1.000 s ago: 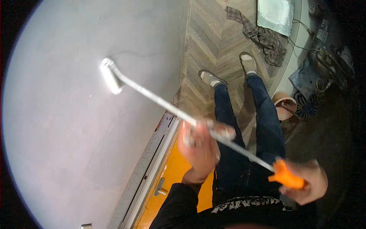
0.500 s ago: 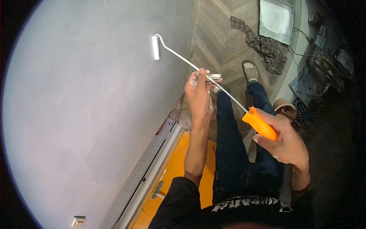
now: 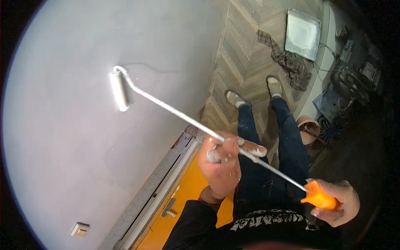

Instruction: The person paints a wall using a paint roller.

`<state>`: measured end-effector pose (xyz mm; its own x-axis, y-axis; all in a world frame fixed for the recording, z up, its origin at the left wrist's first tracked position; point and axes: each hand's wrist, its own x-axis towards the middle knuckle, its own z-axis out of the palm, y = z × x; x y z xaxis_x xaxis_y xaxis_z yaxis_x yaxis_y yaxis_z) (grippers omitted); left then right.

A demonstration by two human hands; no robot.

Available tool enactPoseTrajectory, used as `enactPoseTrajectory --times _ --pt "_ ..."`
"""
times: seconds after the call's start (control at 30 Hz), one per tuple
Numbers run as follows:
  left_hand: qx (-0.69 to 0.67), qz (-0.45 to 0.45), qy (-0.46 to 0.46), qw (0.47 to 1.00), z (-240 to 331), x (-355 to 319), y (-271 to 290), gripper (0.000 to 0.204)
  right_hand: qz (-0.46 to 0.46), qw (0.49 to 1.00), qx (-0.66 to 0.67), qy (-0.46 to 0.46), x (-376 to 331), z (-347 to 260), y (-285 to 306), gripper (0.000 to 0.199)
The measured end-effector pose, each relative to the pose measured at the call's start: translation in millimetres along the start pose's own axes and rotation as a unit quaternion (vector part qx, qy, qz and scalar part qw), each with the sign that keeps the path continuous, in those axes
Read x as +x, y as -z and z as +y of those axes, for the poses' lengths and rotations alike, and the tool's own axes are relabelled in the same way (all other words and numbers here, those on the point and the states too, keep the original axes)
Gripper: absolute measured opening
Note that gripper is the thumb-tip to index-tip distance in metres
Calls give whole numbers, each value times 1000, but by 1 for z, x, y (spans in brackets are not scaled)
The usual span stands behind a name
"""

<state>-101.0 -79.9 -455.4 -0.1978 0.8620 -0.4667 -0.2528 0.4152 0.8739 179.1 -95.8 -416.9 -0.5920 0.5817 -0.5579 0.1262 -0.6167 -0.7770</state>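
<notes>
L fingers, paint-flecked, are wrapped round the thin metal roller shaft about mid-length, thumb laid along it; left hand steers from there. R fingers are curled tight round the orange plastic handle at the shaft's low end; right hand sits well apart from the L, near the person's hip.

Out along the shaft: small white paint roller sleeve lies flat against the pale grey plastered wall, upper-left of the hands, sleeve roughly vertical. A faint wet edge shows on the wall just above and R of the sleeve.

Below the hands: orange door w/ metal lever handle and pale frame; white wall switch low on the wall. Person stands on a herringbone wood floor, blue jeans, light shoes. Further off: white paint tray, checked rag, pinkish bucket, all well apart from the roller.

Assessment: for even cover, keep sleeve fully flat, pressure light and equal from both hands, strokes overlapping the wet edge. Keep roller off door frame and switch; neither appears masked, though can't tell for sure.
</notes>
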Motion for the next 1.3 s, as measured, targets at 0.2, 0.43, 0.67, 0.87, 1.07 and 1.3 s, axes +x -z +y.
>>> enactPoseTrajectory --times 0.2,0.43,0.67,0.87,1.07,1.3 --pt "-90 31 75 993 -9 19 19 19 -9 1000 -29 3 14 -35 -41 54" --pt "-63 31 90 993 -29 74 34 21 28 990 -45 -134 43 -82 -70 50" --pt "-100 -25 7 995 121 -40 -28 20 12 985 -102 -139 -92 -199 -65 43" --pt "-162 -50 -11 985 143 -84 -19 22 -3 967 -210 -141 -126 -213 -105 34" --pt "-99 -35 29 994 52 17 43 20 99 972 -205 -52 -29 -134 -159 37" --pt "-90 -43 12 995 71 25 20 21 74 979 -167 -95 -32 -160 -133 35"
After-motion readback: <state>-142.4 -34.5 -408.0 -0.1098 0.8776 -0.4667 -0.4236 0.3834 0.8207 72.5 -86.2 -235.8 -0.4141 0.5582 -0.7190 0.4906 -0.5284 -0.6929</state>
